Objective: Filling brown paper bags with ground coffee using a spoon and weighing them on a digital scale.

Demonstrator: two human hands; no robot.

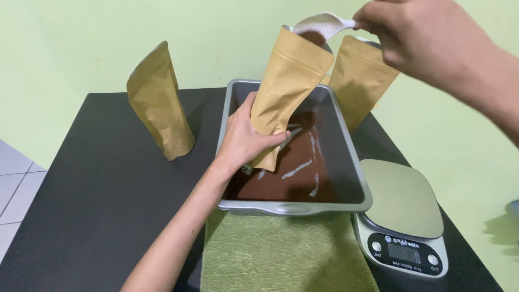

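Nearest on the black bench (102,205) lay a green cloth (281,254), and to its right stood a kitchen scale (403,216) with a steel plate. Behind the cloth was a grey metal tray (346,146) with brown powder (286,181) on its bottom. The left hand (246,138) was closed around the lower part of a tilted brown pouch (286,89) above the tray. The right hand (416,32) gripped the handle of a white scoop (321,24) at the open mouth of this pouch. Two more brown pouches stood farther back, one at left (159,103), one behind the tray (359,78).
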